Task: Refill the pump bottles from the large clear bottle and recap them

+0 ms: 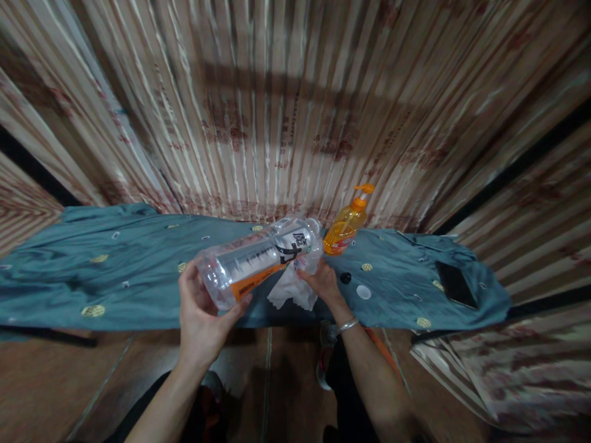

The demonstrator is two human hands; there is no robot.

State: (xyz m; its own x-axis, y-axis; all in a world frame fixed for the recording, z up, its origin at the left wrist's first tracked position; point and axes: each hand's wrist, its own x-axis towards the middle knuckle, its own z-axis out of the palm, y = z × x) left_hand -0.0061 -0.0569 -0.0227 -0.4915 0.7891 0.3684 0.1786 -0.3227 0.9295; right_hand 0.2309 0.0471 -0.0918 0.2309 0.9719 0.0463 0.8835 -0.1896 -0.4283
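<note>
A large clear plastic bottle [253,261], with an orange and silver label bearing black characters, lies tilted above the cloth, its neck up to the right. My left hand [201,317] is closed around its base, the thumb on the near side. At the shoulder end, my right hand [324,282] pinches a crumpled white tissue [292,292] against the bottle's lower side; some of its fingers are hidden. The tissue hangs down in front of the bottle. No cap shows on the bottle's mouth. A silver bracelet [348,325] circles my right wrist.
An orange pump bottle [342,229] stands just behind and right of the clear bottle. A small black cap [345,278], a round white disc [364,291] and a dark phone [455,284] lie on the teal cloth [148,277]. A striped curtain [286,111] hangs behind.
</note>
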